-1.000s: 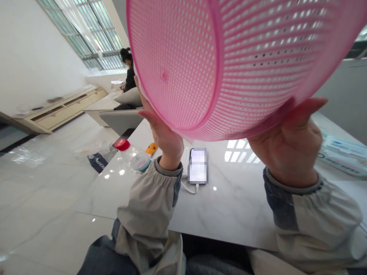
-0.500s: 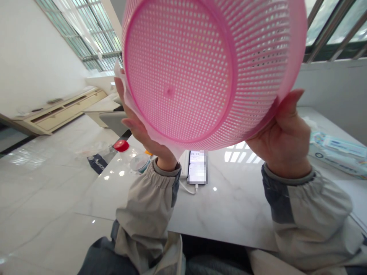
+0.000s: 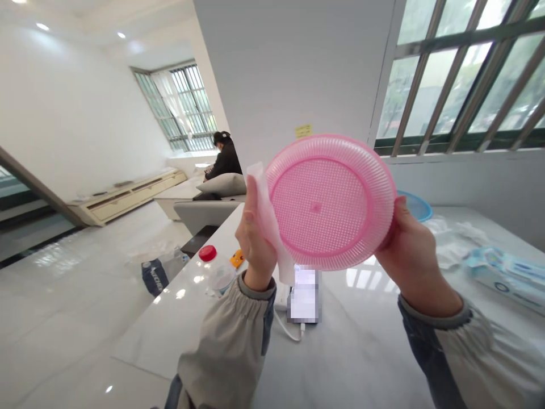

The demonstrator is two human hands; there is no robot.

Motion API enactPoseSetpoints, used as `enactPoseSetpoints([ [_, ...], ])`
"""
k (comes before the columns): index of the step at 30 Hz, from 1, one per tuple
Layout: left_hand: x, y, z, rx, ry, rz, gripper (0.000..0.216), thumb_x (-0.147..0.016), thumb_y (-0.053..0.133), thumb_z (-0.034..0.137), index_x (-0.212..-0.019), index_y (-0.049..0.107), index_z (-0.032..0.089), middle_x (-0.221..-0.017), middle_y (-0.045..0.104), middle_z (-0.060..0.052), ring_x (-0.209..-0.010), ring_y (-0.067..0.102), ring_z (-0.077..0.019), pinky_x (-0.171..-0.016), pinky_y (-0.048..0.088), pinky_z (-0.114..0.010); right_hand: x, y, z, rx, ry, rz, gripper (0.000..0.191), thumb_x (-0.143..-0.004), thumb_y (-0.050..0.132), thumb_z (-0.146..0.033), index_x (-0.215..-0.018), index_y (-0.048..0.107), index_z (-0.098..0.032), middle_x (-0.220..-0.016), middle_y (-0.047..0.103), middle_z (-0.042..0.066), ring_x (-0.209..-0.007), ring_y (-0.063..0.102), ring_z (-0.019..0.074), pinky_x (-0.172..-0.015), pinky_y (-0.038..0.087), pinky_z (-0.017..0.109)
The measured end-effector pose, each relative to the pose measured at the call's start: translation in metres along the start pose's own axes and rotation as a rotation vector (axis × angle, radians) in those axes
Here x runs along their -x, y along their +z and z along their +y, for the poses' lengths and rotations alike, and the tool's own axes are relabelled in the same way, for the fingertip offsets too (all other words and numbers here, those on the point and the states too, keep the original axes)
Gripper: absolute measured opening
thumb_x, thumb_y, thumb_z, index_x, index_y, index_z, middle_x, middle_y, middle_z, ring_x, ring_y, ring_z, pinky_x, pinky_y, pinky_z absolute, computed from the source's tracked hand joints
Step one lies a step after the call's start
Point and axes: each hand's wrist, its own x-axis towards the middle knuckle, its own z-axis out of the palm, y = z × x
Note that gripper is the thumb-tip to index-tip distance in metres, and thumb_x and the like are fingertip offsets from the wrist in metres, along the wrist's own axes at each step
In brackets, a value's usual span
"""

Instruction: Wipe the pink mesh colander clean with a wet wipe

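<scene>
A round pink plastic basket (image 3: 319,204) with a meshed bottom and slotted sides is held up over the table, its bottom facing me. My right hand (image 3: 409,255) grips its right side, thumb on the near face and the other fingers mostly hidden behind. At the left side, my left hand (image 3: 255,238) has a white wipe (image 3: 269,216) between its palm and the basket, pressing it against the edge. The wipe's lower end hangs beneath the hand.
On the marble-patterned table (image 3: 349,352) lie a charging phone (image 3: 303,295), a red-capped clear bottle (image 3: 208,254) and a wipes pack (image 3: 506,278). Crumpled wipes (image 3: 457,241) and a blue basket (image 3: 415,205) are at the right. A person (image 3: 225,156) sits in the background.
The basket has moved down and farther from me, so it looks smaller. Both hands have travelled with it, keeping hold. My view has tilted up, bringing the seated person into sight.
</scene>
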Motion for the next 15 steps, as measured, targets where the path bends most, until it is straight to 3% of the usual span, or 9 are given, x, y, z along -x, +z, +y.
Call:
enactPoseSetpoints([
  [2, -0.001, -0.002, -0.001, 0.002, -0.004, 0.049, 0.061, -0.112, 0.024, 0.059, -0.164, 0.043, 0.033, -0.173, 0.04, 0.005, -0.168, 0.025, -0.0229, -0.141, 0.022, -0.043, -0.002, -0.002, 0.003, 0.022, -0.015, 0.068, 0.024, -0.105, 0.059, -0.035, -0.1, 0.078, -0.02, -0.1, 0.079, 0.001, -0.087, 0.074, 0.0106, -0.081, 0.066, 0.022],
  [6, -0.001, -0.004, 0.001, 0.031, -0.028, 0.087, 0.052, -0.114, 0.031, 0.048, -0.158, 0.053, 0.031, -0.167, 0.05, 0.003, -0.16, 0.043, -0.0211, -0.137, 0.03, -0.041, -0.008, -0.014, 0.005, 0.124, -0.069, -0.005, 0.024, -0.098, 0.07, -0.043, -0.098, 0.076, -0.02, -0.095, 0.077, 0.002, -0.08, 0.071, 0.0147, -0.076, 0.065, 0.03],
  [10, -0.003, -0.006, 0.009, 0.021, 0.027, 0.015, 0.05, -0.113, 0.034, 0.045, -0.156, 0.055, 0.032, -0.164, 0.055, 0.003, -0.156, 0.048, -0.0215, -0.135, 0.035, -0.04, -0.011, -0.023, -0.002, 0.299, -0.114, -0.046, 0.043, -0.086, 0.08, -0.062, -0.092, 0.074, -0.019, -0.075, 0.068, 0.001, -0.071, 0.065, 0.0142, -0.069, 0.06, 0.029],
  [15, -0.005, -0.009, 0.015, -0.012, 0.097, -0.1, 0.052, -0.112, 0.038, 0.048, -0.156, 0.056, 0.028, -0.162, 0.057, -0.002, -0.153, 0.053, -0.0266, -0.133, 0.04, -0.046, -0.006, -0.02, -0.019, 0.542, -0.134, -0.039, 0.065, -0.069, 0.083, -0.079, -0.071, 0.065, -0.017, -0.06, 0.054, -0.002, -0.054, 0.044, 0.0066, -0.052, 0.043, 0.022],
])
